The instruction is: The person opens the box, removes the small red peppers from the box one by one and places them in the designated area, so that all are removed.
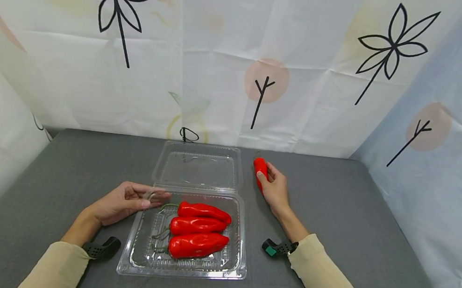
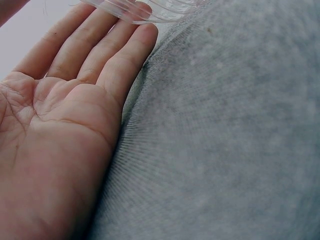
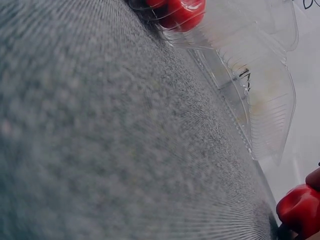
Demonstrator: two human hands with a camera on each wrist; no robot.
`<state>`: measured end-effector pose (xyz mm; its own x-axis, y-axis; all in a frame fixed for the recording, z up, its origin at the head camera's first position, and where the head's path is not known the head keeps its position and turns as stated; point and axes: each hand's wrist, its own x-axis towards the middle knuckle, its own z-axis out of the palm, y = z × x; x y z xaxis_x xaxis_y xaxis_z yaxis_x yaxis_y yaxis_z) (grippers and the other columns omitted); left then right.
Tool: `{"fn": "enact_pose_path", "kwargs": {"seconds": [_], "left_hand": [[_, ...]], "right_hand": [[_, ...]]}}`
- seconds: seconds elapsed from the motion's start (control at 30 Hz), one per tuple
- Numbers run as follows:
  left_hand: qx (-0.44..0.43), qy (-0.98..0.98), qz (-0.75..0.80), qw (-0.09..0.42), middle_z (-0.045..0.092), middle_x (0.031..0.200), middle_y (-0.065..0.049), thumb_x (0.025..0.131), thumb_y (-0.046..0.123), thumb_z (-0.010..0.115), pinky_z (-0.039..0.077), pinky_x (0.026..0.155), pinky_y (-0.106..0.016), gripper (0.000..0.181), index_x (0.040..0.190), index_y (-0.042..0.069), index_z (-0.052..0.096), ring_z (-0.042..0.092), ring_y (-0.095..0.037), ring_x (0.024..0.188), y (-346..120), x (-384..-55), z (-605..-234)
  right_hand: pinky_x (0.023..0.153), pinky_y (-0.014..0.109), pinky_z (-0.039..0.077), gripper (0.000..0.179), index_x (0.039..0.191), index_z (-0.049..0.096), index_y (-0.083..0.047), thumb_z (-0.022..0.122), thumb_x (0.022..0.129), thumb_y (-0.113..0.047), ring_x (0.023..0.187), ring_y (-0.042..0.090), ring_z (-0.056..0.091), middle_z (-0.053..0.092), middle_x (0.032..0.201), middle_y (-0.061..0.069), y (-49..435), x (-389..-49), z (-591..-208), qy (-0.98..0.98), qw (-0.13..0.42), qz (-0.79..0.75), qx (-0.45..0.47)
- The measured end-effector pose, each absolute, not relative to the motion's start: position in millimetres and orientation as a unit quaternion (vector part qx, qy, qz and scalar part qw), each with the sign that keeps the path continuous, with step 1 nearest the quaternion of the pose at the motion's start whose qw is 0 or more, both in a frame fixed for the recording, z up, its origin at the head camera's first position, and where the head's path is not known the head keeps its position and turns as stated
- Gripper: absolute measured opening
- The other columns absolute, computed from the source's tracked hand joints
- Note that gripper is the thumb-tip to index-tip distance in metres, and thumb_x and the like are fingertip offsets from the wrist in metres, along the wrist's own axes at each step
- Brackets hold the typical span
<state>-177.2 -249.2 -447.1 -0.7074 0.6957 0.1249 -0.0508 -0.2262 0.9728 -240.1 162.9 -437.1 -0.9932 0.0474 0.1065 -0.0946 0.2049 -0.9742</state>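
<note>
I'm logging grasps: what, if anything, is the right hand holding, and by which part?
The right hand holds a red pepper around the middle of its body, below the stem end.

Forearms (image 1: 293,226) reaching forward, left hand (image 1: 120,205) with fingers extended, right hand (image 1: 275,191) curled in a grip

I could pass a hand across the gray table (image 1: 357,232) at the frame's right. At lower centre the plastic tray (image 1: 179,272) blocks low travel; fabric (image 1: 213,67) bounds the top.
</note>
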Motion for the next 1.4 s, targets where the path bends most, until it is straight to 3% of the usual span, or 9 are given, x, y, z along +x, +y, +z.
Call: {"fn": "enact_pose_path", "kwargs": {"seconds": [1.4], "left_hand": [[0.283, 0.572, 0.725, 0.257, 0.053, 0.146, -0.022, 0.101, -0.012, 0.046, 0.044, 0.11, -0.033, 0.045, 0.146, -0.013, 0.044, 0.051, -0.025, 0.137, -249.0, -176.3, -444.4]], "right_hand": [[0.112, 0.045, 0.04, 0.062, 0.149, 0.04, 0.012, 0.068, 0.094, 0.002, 0.138, 0.039, 0.046, 0.043, 0.151, 0.03, 164.0, -240.5, -445.7, -0.763, 0.12, 0.635, -0.016]]}}
